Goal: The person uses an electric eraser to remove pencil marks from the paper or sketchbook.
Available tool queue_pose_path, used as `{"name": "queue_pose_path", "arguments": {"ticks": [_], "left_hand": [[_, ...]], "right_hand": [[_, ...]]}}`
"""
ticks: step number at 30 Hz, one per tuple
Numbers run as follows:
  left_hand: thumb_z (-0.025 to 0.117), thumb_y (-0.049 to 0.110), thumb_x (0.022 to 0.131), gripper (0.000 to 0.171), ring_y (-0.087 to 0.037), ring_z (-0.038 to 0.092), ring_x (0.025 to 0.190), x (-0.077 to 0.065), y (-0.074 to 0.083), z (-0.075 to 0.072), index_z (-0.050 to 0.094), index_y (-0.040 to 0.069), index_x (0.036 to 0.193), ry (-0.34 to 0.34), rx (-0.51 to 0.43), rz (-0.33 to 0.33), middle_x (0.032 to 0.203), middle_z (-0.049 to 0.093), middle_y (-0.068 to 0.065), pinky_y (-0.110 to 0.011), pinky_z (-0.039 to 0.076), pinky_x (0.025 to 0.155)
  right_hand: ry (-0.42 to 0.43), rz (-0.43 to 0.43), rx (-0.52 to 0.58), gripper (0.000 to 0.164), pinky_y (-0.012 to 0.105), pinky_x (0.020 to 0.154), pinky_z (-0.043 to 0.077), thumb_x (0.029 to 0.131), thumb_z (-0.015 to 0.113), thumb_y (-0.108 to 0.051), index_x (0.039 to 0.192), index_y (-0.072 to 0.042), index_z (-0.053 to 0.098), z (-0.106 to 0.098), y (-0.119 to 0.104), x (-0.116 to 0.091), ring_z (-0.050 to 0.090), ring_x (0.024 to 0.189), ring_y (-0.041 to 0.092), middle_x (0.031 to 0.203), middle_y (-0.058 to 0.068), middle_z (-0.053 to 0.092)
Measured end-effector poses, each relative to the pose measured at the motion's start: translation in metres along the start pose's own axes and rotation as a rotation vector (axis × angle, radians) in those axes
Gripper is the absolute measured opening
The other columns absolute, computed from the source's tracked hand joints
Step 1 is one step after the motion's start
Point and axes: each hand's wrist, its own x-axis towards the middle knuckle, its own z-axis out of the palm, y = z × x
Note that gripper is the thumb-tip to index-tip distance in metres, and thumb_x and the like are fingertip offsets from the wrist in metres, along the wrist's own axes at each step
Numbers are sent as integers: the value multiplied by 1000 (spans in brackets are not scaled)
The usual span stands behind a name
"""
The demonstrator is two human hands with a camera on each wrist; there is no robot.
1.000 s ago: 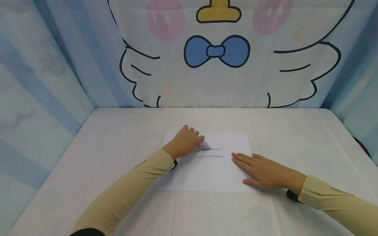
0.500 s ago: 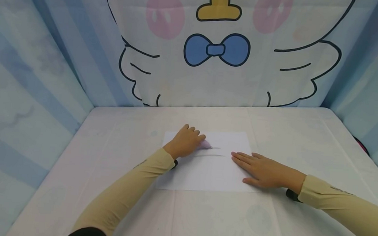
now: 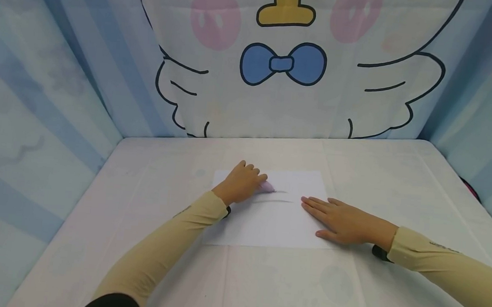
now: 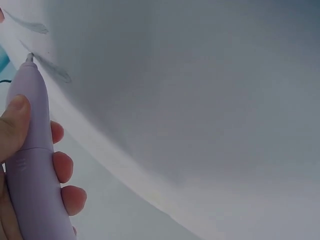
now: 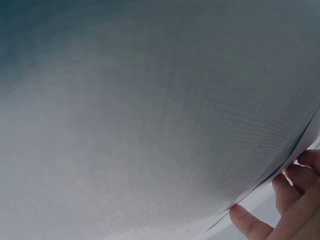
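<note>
Gripping the lilac pen-like tool (image 4: 35,180), the left hand (image 3: 240,184) is keeping the tip (image 4: 30,58) at a grey stroke (image 4: 63,74) on white paper (image 3: 275,229); the straight-fingered right hand (image 3: 341,222) is resting there. We are noting no clear recent shift; work is apparently pausing.

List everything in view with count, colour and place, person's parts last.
pen-shaped tool: 1, lilac, in the left hand
paper: 1, white, on the table
strokes: 2, dark grey, on the paper
table: 1, off-white, under the paper
cartoon backdrop: 1, blue and white, behind the table
side curtains: 2, pale blue, flanking the table
unclear item: 1, dark and red, by the table's right edge
unclear shape: 1, black, bottom left
wrist-worn items: 2, black, at the wrists
sleeves: 2, beige, on both arms
left hand: 1, bare, gripping the tool
right hand: 1, bare, across the paper's right edge
</note>
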Motion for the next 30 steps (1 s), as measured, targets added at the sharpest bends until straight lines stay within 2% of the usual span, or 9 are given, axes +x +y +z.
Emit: {"name": "queue_pose_path", "arguments": {"ticks": [15,22,30], "left_hand": [[52,33,95,23,-17,62,88,2,1,1,60,21,113,29,10,12,94,68,0,-31,43,78],[50,33,96,23,-17,62,88,2,2,-1,59,22,114,11,18,5,95,67,1,-30,42,77],[51,34,96,24,-18,62,91,4,2,0,59,22,115,-2,14,15,98,68,0,-31,43,79]], "right_hand": [[6,-10,-2,71,54,109,28,94,49,-44,149,-9,21,0,0,0,24,143,27,158,7,20],[-1,-8,-9,71,54,109,27,95,48,-44,150,-9,20,0,1,1,23,144,26,158,6,18],[29,-20,-9,71,55,107,29,95,45,-49,149,-7,23,0,0,-1,27,142,29,157,8,22]]}}
